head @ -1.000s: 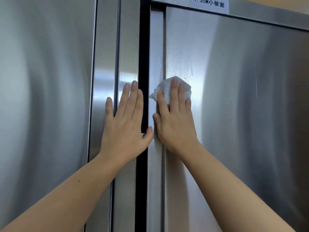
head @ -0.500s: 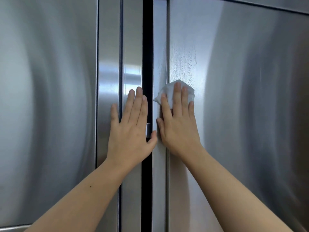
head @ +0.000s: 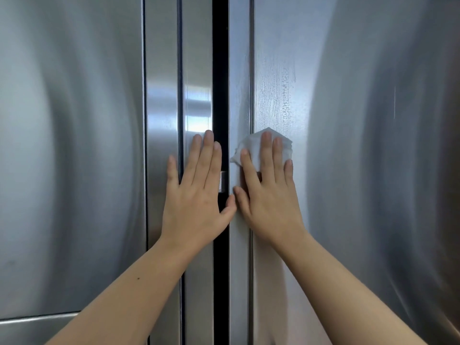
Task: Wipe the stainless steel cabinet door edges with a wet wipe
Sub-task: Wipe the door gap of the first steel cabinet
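Note:
Two stainless steel cabinet doors fill the view, split by a dark vertical gap. My right hand lies flat with straight fingers on the right door, pressing a white wet wipe against the door's left edge strip. A damp streak runs up the steel above the wipe. My left hand rests flat, fingers straight, on the left door's edge strips, its thumb reaching across the gap.
The wide left door panel ends at a horizontal seam near the lower left. A small metal latch piece sits in the gap between my hands.
Both hands have slid down the doors together with the wipe. The view has dropped too: the label at the top is out of sight and the wet streak above the wipe is longer.

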Available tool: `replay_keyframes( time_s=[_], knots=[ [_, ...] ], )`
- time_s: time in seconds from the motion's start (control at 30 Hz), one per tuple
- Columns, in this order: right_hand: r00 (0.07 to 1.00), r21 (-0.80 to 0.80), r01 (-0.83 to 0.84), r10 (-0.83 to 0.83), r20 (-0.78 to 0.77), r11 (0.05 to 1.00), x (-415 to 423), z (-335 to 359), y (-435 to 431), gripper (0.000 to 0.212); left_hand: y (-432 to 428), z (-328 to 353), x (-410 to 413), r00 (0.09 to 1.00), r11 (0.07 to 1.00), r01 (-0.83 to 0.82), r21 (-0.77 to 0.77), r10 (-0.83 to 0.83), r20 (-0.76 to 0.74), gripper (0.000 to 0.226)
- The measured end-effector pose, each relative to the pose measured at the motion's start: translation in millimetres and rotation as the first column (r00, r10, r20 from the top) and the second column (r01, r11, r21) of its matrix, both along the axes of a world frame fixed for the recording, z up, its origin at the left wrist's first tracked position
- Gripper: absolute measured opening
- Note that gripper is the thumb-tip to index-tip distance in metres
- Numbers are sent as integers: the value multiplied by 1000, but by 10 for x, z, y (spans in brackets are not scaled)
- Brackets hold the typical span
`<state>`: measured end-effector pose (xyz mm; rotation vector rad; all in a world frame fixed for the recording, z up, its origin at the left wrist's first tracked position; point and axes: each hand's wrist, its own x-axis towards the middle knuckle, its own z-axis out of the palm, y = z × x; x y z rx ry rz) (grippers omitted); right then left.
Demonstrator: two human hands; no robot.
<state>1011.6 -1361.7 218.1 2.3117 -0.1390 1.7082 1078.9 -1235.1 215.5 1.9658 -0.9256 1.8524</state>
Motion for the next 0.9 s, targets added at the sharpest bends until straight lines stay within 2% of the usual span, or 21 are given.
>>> replay_keyframes(
  time_s=[0.23,0.47,0.6,0.7,0.77,0.9],
  knots=[
    [1000,37,-7,6,7,999,-20,-643,71,71,18,-49,-22,999,1000,16,24,-15,-29,78],
    [1000,57,-21,20,8,998,21,-350,54,61,0,-176,-31,999,1000,-6,7,6,-48,82],
    [999,60,-39,37,34,997,16,-618,39,60,-8,-301,-42,997,1000,-18,-19,17,-76,82],
    [1000,69,-11,12,-15,998,-16,-996,62,66,-6,-406,-56,995,999,-36,-4,35,-93,82],
    [999,79,10,-6,-54,997,-47,-1160,93,63,8,-457,-69,995,999,-32,3,32,-93,80],
    [996,66,49,-43,-82,997,-36,-1105,91,60,23,-573,-75,996,1000,-27,7,28,-87,78]
  ],
)
